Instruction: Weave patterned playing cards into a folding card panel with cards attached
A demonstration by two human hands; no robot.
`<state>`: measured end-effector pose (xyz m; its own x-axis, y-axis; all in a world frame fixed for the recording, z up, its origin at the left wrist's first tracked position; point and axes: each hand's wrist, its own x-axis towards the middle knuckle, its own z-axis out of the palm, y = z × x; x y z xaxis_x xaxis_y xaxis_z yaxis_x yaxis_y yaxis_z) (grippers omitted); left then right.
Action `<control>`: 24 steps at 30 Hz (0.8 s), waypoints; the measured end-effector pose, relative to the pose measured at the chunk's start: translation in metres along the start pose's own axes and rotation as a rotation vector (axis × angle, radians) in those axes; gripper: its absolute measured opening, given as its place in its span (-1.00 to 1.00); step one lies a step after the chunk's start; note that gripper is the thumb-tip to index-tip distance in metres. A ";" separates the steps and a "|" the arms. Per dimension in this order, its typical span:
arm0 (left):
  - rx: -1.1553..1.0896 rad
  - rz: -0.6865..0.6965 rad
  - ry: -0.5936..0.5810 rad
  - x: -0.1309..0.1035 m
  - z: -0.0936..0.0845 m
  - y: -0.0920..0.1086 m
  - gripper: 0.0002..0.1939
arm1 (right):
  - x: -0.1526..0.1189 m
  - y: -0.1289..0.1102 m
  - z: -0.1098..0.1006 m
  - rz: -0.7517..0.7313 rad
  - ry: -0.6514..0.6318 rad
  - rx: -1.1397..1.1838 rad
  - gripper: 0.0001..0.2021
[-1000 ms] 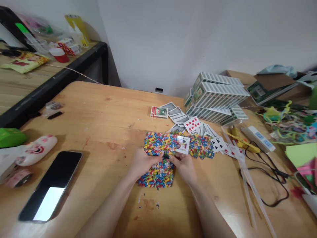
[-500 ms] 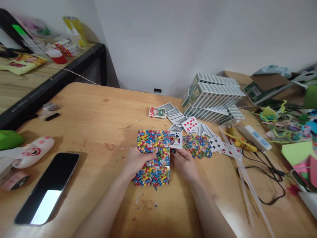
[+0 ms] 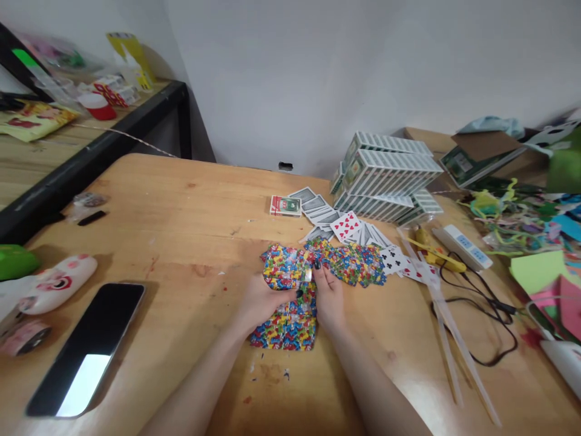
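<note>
Moved inward, the nearly closed right hand (image 3: 328,298) seems to pinch the patterned cards (image 3: 290,332), the left hand (image 3: 259,303) clasping them.

**Hidden undersides, cropped edges, unreadable print**

The left hand's (image 3: 264,304) fingers are mostly hidden beneath the patterned cards (image 3: 284,333), with the thumb visible on top. Part of the right hand's (image 3: 330,298) grip is also out of sight, and blur obscures how the cards' edges meet between the hands. Overlap conceals parts of the grey-backed cards (image 3: 318,209). Small print on the red-and-green card box (image 3: 285,206) and the striped boxes (image 3: 390,172) is unreadable. The bottom edge crops both forearms; the left edge cuts off the green object (image 3: 17,261).
</note>
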<state>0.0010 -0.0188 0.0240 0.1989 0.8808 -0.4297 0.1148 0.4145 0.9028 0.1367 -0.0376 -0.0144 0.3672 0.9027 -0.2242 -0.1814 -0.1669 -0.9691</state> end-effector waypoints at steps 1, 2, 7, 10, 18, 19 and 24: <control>0.010 0.010 -0.003 0.000 0.000 0.000 -0.75 | 0.000 0.000 0.000 -0.041 0.033 -0.066 -0.74; 0.011 0.019 -0.007 0.000 0.000 0.000 -0.75 | -0.001 -0.001 0.000 -0.069 0.056 -0.119 -0.73; -0.061 0.026 0.034 0.004 -0.003 -0.004 -0.70 | 0.003 -0.004 -0.002 -0.058 0.006 -0.075 -0.71; -0.064 0.002 0.144 0.011 -0.010 -0.008 -0.65 | 0.007 -0.007 -0.006 -0.041 -0.091 0.133 -0.59; -0.085 0.040 0.191 0.016 -0.015 -0.009 -0.66 | -0.004 -0.009 -0.006 -0.203 -0.266 -0.115 -0.30; -0.082 0.041 0.190 0.016 -0.014 -0.009 -0.66 | -0.005 -0.008 -0.006 -0.204 -0.261 -0.145 -0.37; -0.086 0.036 0.203 0.015 -0.015 -0.009 -0.65 | 0.002 -0.008 -0.014 -0.140 -0.231 -0.179 -0.69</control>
<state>-0.0119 -0.0059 0.0094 0.0007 0.9198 -0.3923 0.0262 0.3922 0.9195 0.1522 -0.0398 -0.0081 0.1564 0.9846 -0.0780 0.0268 -0.0832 -0.9962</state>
